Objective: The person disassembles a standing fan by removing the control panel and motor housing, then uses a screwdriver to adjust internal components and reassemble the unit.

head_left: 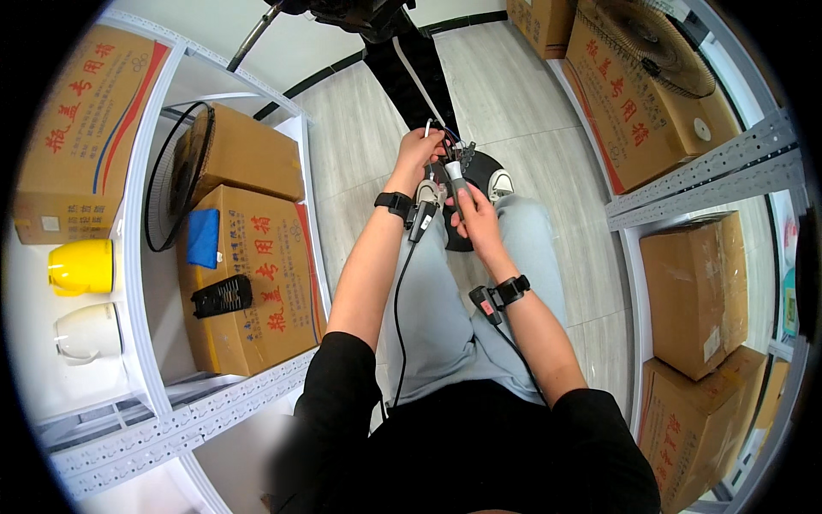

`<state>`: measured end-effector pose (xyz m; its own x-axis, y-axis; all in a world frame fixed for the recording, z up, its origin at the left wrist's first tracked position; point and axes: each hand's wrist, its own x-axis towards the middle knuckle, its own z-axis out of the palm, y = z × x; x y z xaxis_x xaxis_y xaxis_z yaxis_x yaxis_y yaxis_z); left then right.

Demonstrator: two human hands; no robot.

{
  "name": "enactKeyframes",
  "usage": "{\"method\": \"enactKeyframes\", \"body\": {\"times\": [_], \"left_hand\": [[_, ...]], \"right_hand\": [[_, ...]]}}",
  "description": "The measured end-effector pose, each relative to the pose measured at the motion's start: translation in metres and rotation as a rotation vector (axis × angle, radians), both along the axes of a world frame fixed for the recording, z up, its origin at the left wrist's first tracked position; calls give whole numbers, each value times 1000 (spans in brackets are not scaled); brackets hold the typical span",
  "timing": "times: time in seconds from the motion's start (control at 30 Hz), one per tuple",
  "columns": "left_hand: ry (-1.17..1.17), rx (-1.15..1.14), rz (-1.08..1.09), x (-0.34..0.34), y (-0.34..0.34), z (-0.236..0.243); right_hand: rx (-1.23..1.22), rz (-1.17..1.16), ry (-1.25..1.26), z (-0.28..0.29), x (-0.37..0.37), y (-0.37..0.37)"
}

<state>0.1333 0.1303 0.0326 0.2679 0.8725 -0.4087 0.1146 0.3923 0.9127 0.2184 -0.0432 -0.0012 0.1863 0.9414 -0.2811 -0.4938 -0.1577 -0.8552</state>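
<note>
My right hand (479, 218) wraps round a grey-handled tool (458, 182) with a pale collar, which looks like a screwdriver. Its far end points up toward a small dark assembly with loose wires (458, 146), where the tip cannot be made out. My left hand (419, 152) is closed at the left of that assembly, its fingertips pinching at a thin white piece (428, 128) and the wires; what exactly it grips is partly hidden. Beneath both hands, a round black base (486, 168) rests on the floor between my shoes.
Shelving on the left holds cartons (257, 274), a fan grille (177, 176), a blue cloth (203, 238), a black slotted part (222, 296), and yellow (81, 267) and white (88, 333) housings. Cartons (693, 291) and another grille (655, 47) fill the right shelves. Cables trail from my wrist devices.
</note>
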Motion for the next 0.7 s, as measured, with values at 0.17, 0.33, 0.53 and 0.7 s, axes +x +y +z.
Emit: {"method": "enactKeyframes", "body": {"times": [0.17, 0.33, 0.53, 0.7], "left_hand": [[2, 23, 3, 4, -8, 3], [14, 45, -40, 0, -4, 3], [6, 10, -2, 1, -3, 1], [50, 22, -32, -1, 1, 0]], "right_hand": [[-34, -94, -169, 9, -17, -1], [-106, 99, 704, 1, 6, 0], [-151, 5, 221, 6, -4, 4], [-124, -110, -220, 5, -16, 2]]}}
